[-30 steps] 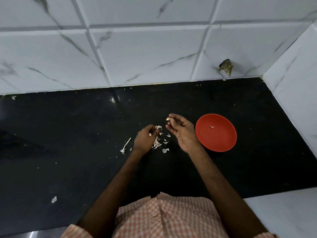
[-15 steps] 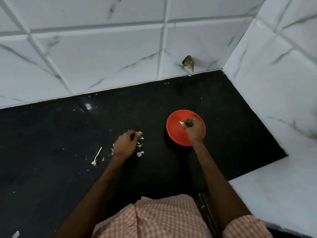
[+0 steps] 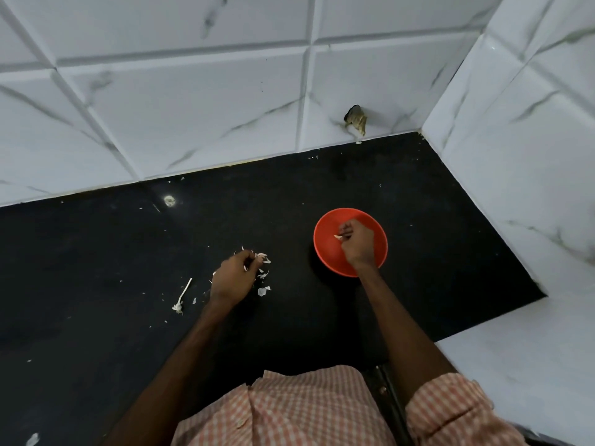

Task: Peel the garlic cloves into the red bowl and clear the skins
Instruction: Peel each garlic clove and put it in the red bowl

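Observation:
The red bowl (image 3: 325, 235) stands on the black counter, right of centre. My right hand (image 3: 357, 244) hovers over the bowl with curled fingers, and a pale garlic clove (image 3: 338, 236) shows at its fingertips. My left hand (image 3: 233, 276) rests on the counter to the left, fingers curled over a small pile of white garlic skins (image 3: 264, 268); whether it pinches any of them is hidden. A thin garlic stem (image 3: 183, 296) lies left of that hand.
White marbled tile walls close the counter (image 3: 96, 268) at the back and on the right. A hole in the tile (image 3: 355, 119) sits above the back edge. Loose skin flecks dot the counter, and one scrap (image 3: 32, 439) lies at the near left.
My right hand carried the clove from beside the skin pile rightward to over the red bowl. The left hand stayed at the skins. The camera turned right.

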